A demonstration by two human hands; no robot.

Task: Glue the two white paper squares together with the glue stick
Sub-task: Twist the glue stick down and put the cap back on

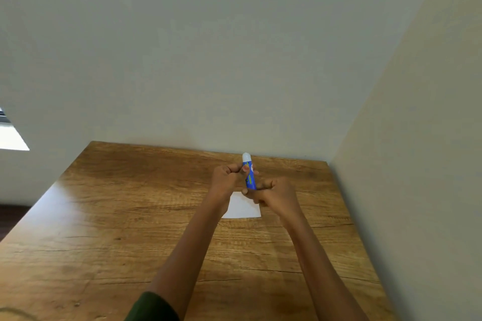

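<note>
- The blue plastic glue stick with a white cap (248, 173) is held upright above the wooden desk (130, 216), near its far edge and toward the far right corner.
- The left hand (226, 177) is closed around the upper barrel, thumb against the label; the right hand (273, 194) is closed around the base.
- Judged step: uncapping or twisting up the glue, since the white cap looks to be on.
- White paper square (243, 207) lies flat on the desk just beneath the hands; only one sheet can be told apart, so the second may be stacked under it or hidden.
- Next calls for pulling the cap off, then rubbing glue across the paper's upper face.
- No containers are in view.
</note>
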